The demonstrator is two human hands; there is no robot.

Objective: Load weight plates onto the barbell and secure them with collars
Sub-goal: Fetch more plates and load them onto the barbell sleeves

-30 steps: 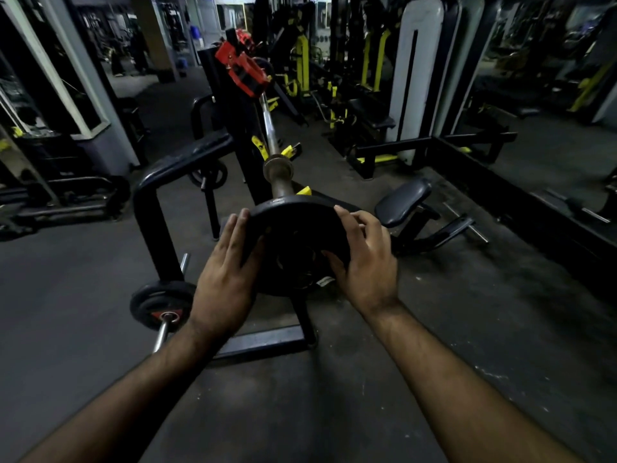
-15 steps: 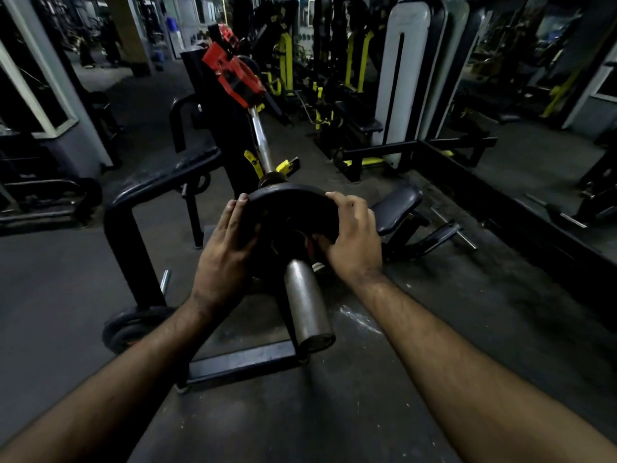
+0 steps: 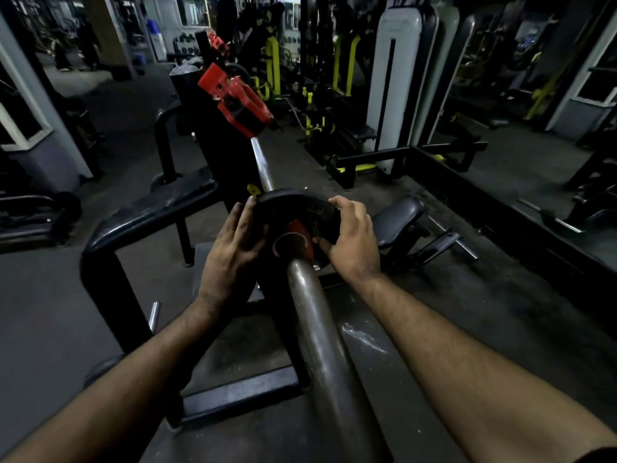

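Note:
A black weight plate [image 3: 293, 203] with a red hub sits threaded on the barbell's steel sleeve [image 3: 317, 325], which runs from the bottom of the view up the middle. My left hand [image 3: 230, 259] grips the plate's left rim and my right hand [image 3: 354, 238] grips its right rim. Beyond the plate the thinner bar shaft [image 3: 262, 168] rises to a red collar [image 3: 238, 101] clamped on it near the black rack upright. The lower part of the plate is hidden behind the sleeve and my hands.
A black padded rack arm [image 3: 147, 218] runs on the left, and its base frame [image 3: 233, 392] lies on the floor under the sleeve. A small bench seat [image 3: 397, 218] stands to the right. Another loaded plate [image 3: 103, 369] sits low left. Machines crowd the back.
The plate has slid from the sleeve's tip further along it, away from me. More of the sleeve now shows on my side of the plate. Both hands stayed on the rim.

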